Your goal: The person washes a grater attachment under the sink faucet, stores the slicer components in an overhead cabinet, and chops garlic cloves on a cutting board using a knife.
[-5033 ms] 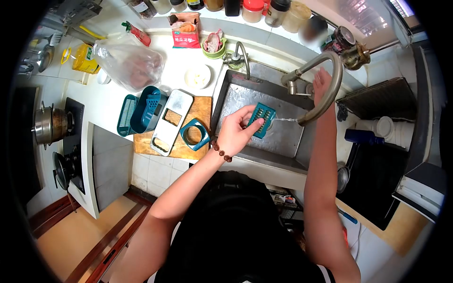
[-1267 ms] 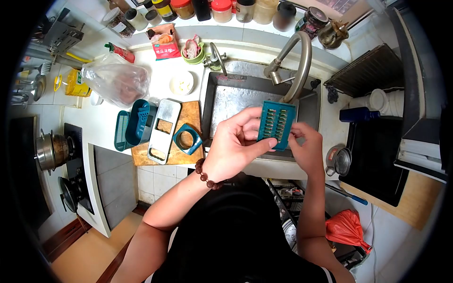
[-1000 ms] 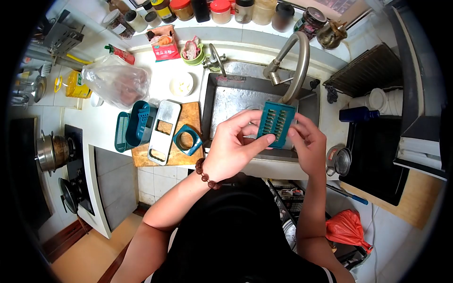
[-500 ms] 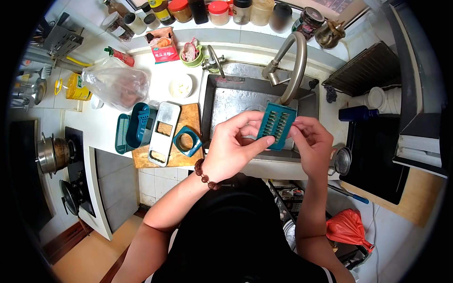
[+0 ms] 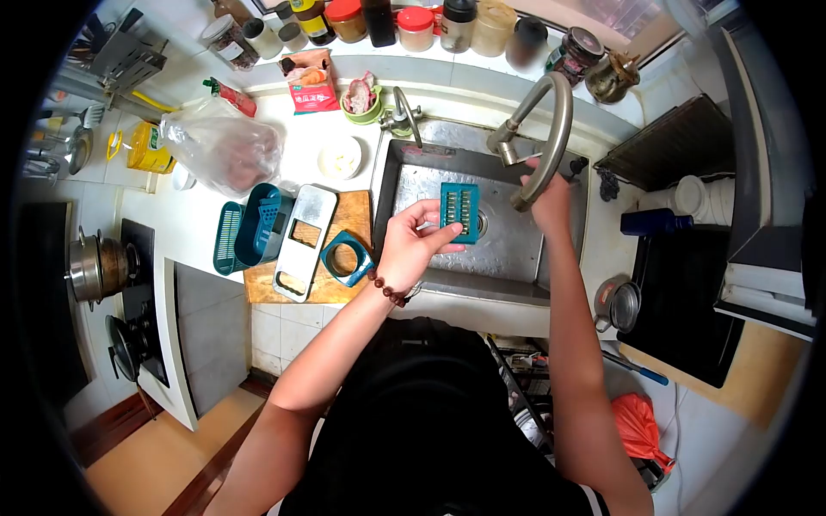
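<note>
In my left hand (image 5: 411, 244) is a teal grater plate (image 5: 459, 211) with two rows of metal teeth, pinched at its lower edge over the sink (image 5: 422, 279). My right hand (image 5: 551, 205) reaches behind the curved spout of the faucet (image 5: 564, 120). Its fingertips are at the faucet lever (image 5: 527, 160), and the spout hides part of the fingers. Left of the sink, a white slicer frame (image 5: 307, 232) and a teal ring-shaped holder (image 5: 331, 268) lie on a wooden cutting board (image 5: 354, 206).
A teal container (image 5: 258, 245) and its slotted basket (image 5: 227, 241) stand left of the board. Behind are a small white bowl (image 5: 354, 155), a plastic bag (image 5: 219, 150) and a red packet (image 5: 314, 95). Jars line the sill. A metal cup (image 5: 618, 303) sits right of the sink.
My right hand has let go of the grater plate and moved up to the faucet lever. My left hand has shifted left and down with the plate, now held more upright.
</note>
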{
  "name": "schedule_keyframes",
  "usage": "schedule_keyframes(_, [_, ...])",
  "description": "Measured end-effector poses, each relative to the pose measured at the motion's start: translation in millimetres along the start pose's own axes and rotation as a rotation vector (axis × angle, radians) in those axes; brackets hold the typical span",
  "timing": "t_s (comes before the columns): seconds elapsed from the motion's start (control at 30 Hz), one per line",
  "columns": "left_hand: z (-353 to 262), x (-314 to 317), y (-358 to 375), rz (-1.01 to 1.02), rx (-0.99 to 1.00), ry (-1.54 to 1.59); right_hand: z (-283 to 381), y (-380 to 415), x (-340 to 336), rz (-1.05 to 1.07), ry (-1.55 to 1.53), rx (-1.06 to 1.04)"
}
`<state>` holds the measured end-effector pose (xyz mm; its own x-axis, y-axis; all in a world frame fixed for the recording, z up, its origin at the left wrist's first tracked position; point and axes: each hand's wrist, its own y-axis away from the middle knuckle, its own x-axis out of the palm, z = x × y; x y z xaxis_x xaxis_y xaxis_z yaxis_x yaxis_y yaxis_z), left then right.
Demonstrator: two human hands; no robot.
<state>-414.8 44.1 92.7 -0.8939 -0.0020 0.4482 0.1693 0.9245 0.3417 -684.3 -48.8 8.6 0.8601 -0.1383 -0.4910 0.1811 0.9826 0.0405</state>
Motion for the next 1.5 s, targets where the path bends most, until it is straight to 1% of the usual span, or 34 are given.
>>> schedule_keyframes(0.03, [1.7,-1.7,-0.9,-0.011,-0.021,0.011,0.0,-5.9,2.3,0.003,0.0,-0.008])
schedule_keyframes(0.1, [4.7,-4.8,-0.6,-0.041,-0.029,0.006,0.8,-14.8,9.4,0.022,0.174,-0.224])
schedule_keyframes(0.13, [6.9,-6.7,-0.4,-0.028,-0.033,0.026,-11.2,-22.1,12.0,0.047,0.266,-0.279])
schedule_keyframes(0.17, [8.3,-7.1,-0.7,-0.011,-0.036,0.047,-24.1,-26.0,11.4,0.053,0.268,-0.283])
schedule_keyframes(0.23, [4.5,-4.2,0.7,-0.029,-0.034,0.065,-24.6,-32.3,12.4,0.065,0.49,-0.079])
schedule_keyframes(0.3, [3.8,-3.9,3.4,-0.046,-0.027,0.043,-23.3,-31.7,5.5,0.089,0.527,-0.103])
schedule_keyframes(0.37, [6.2,-6.4,3.2,-0.041,-0.033,0.051,-22.4,-31.0,-0.4,0.178,0.611,-0.088])
schedule_keyframes(0.4, [7.5,-7.2,2.9,-0.04,-0.039,0.05,-16.7,-29.1,-3.0,0.177,0.612,-0.085])
schedule_keyframes(0.47, [7.5,-6.8,-0.2,-0.034,-0.041,0.046,-3.1,-29.3,-6.3,0.231,0.661,-0.012])
schedule_keyframes(0.5, [7.5,-6.5,0.2,-0.035,-0.05,0.047,-0.9,-30.4,-8.4,0.23,0.66,-0.01])
schedule_keyframes(0.57, [9.1,-5.5,0.0,-0.03,-0.061,0.044,-1.0,-34.1,-14.7,0.308,0.734,-0.06])
schedule_keyframes(0.6, [10.6,-4.9,-0.9,-0.029,-0.062,0.042,-10.0,-34.5,-14.7,0.303,0.733,-0.055])
schedule_keyframes(0.67, [10.1,-2.8,-1.7,-0.025,-0.062,0.039,-35.9,-35.3,-7.3,0.125,0.734,-0.306])
schedule_keyframes(0.77, [6.6,-0.9,-1.3,-0.025,-0.06,0.05,-47.0,-33.1,-6.0,0.126,0.786,-0.296])
schedule_keyframes(0.9, [7.1,-2.6,-3.1,-0.016,-0.055,0.054,-34.7,-21.5,-6.6,0.156,0.747,-0.236])
schedule_keyframes(0.97, [8.5,-5.7,-2.2,-0.021,-0.056,0.054,-22.6,-10.0,-3.8,0.015,0.648,-0.461])
schedule_keyframes(1.0, [9.9,-6.5,-1.4,-0.031,-0.058,0.055,-25.3,-2.9,1.9,0.019,0.65,-0.461])
schedule_keyframes(1.07, [12.2,-8.1,-2.0,-0.042,-0.06,0.059,-33.9,12.8,18.8,0.186,0.054,0.057])
schedule_keyframes(1.13, [14.7,-11.2,-1.3,-0.069,-0.084,0.054,-26.6,43.8,42.9,0.233,-0.558,0.436])
schedule_keyframes(1.27, [22.9,-19.9,-2.1,-0.068,-0.088,0.05,-47.3,73.0,72.2,0.253,-0.639,0.499])
schedule_keyframes(1.33, [20.7,-20.8,-1.6,-0.078,-0.094,0.034,-49.8,76.7,79.4,0.183,-0.73,0.507])
schedule_keyframes(1.37, [20.4,-21.7,-1.4,-0.078,-0.094,0.033,-51.3,77.0,79.2,0.183,-0.732,0.507])
schedule_keyframes(1.43, [20.9,-24.2,-1.6,-0.081,-0.09,0.026,-46.1,76.3,75.3,0.169,-0.634,0.574])
schedule_keyframes(1.5, [22.5,-26.6,-1.7,-0.081,-0.093,0.021,-52.9,74.4,73.0,0.197,-0.624,0.55])
